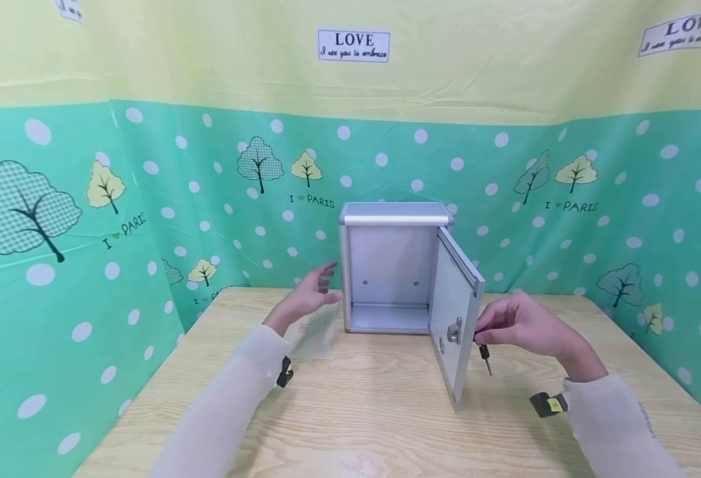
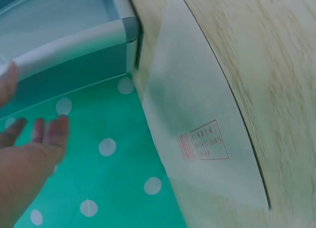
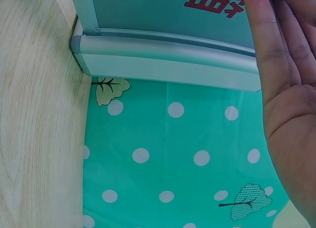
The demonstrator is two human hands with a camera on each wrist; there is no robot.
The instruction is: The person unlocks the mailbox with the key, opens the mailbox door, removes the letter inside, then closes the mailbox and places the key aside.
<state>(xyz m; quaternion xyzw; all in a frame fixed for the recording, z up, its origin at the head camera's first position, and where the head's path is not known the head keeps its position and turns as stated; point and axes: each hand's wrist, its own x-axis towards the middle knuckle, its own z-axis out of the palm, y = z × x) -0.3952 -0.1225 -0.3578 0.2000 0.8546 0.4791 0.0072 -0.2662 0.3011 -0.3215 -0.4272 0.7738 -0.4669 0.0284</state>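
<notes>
A silver metal box (image 1: 391, 265) stands on the table with its door (image 1: 455, 312) swung out toward me on the right. On the door's inner face is a lock cam (image 1: 455, 330). My right hand (image 1: 524, 324) is at the outer side of the door, thumb and fingers pinching a key at the lock, mostly hidden by them. A second key (image 1: 485, 357) with a black head dangles below. My left hand (image 1: 310, 292) is beside the box's left wall, fingers loosely extended and holding nothing. A pale envelope (image 2: 197, 99) with red print lies under the left wrist.
The wooden table (image 1: 374, 405) carries the box and envelope. A green and yellow cloth (image 1: 386, 166) with dots and trees hangs behind and at both sides. Black wrist cameras (image 1: 546, 405) are worn at both cuffs. Red characters (image 3: 215, 3) mark the door's outer face.
</notes>
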